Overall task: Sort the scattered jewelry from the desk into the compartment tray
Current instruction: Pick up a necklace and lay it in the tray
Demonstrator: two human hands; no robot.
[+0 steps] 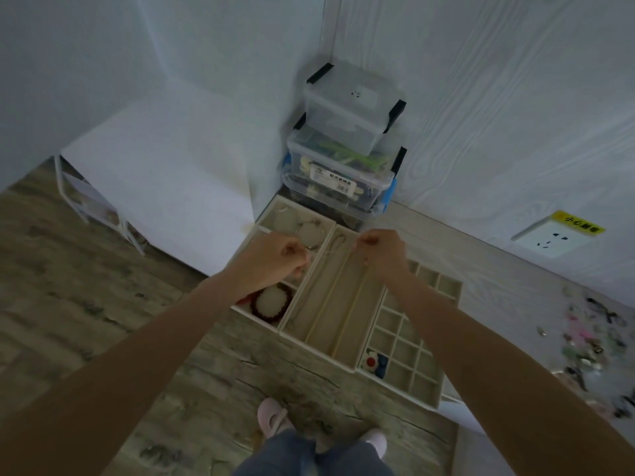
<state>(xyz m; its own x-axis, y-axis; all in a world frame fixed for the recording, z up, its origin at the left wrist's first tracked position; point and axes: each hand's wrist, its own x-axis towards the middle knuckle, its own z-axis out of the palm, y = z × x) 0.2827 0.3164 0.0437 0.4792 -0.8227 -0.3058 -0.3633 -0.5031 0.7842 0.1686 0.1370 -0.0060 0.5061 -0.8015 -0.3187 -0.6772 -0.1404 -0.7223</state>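
Observation:
Three beige compartment trays lie side by side on the desk. Above them my left hand point(275, 261) and my right hand point(379, 250) each pinch one end of a thin pale necklace chain point(331, 253), stretched between them over the middle tray point(347, 359) with its long slots. The left tray point(245, 309) holds a dark red bead bracelet point(253, 308) and pale bangles point(307, 231). In the grid tray point(431, 395) on the right sits a red and white flower piece point(371, 361). Scattered jewelry point(591, 338) lies in a heap at the far right of the desk.
Stacked clear storage boxes point(343, 156) stand in the corner right behind the trays. A wall socket point(549, 240) with a yellow label is on the right wall. Below the desk edge are my feet in pink slippers point(273, 419) on the wood-look floor.

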